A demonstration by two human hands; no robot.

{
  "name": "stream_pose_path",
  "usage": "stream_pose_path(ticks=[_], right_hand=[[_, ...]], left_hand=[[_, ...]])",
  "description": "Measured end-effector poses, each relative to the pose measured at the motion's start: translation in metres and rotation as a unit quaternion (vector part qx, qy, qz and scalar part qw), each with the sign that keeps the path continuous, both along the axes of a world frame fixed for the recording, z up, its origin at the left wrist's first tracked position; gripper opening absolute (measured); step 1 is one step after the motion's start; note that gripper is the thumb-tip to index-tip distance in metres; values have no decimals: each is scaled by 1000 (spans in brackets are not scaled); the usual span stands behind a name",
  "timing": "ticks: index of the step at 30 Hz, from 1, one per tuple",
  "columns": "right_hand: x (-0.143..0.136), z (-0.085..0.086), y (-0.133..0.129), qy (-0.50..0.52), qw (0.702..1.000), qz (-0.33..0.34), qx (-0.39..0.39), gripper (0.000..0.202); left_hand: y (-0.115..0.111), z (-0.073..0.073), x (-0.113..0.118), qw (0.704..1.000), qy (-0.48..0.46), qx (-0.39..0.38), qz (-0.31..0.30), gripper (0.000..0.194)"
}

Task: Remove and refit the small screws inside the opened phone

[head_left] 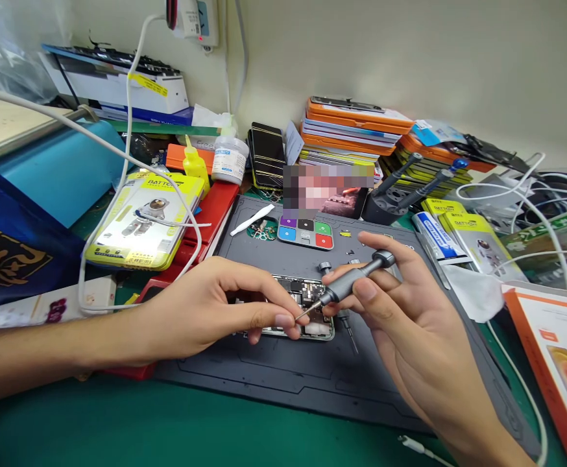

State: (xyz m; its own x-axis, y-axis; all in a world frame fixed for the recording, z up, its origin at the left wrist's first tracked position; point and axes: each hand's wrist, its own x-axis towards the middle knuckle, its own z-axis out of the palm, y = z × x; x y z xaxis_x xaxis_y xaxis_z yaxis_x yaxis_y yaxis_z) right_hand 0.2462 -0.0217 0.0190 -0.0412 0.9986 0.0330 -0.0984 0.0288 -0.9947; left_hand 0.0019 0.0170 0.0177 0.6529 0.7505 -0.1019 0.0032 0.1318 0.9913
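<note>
My right hand (410, 311) grips a grey precision screwdriver (349, 283), its thumb and fingers around the handle. The shaft slants down to the left. At its tip, the thumb and forefinger of my left hand (244, 301) are pinched together; whether a tiny screw is between them I cannot tell. Beneath both hands lies an opened phone (320, 329) with its inner parts bare, partly hidden by my fingers. A second screwdriver (348, 331) rests on the grey work mat (283, 383), just right of the phone and partly behind my right hand.
Behind the phone are a coloured sorting tray (305, 233), a white pry tool (253, 219) and a screwdriver holder (385, 204). Battery boxes (150, 217) and a red case (215, 211) stand left. An orange-edged box (556, 350) lies right. White cables (128, 130) cross the left side.
</note>
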Motion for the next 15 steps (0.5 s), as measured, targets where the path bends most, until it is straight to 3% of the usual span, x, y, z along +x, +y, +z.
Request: stream_pose_path(ticks=[15], right_hand=[[0,-1,1,-13,1000,2,7,42]], left_hand=[[0,0,-2,999,24,24,-8,11]])
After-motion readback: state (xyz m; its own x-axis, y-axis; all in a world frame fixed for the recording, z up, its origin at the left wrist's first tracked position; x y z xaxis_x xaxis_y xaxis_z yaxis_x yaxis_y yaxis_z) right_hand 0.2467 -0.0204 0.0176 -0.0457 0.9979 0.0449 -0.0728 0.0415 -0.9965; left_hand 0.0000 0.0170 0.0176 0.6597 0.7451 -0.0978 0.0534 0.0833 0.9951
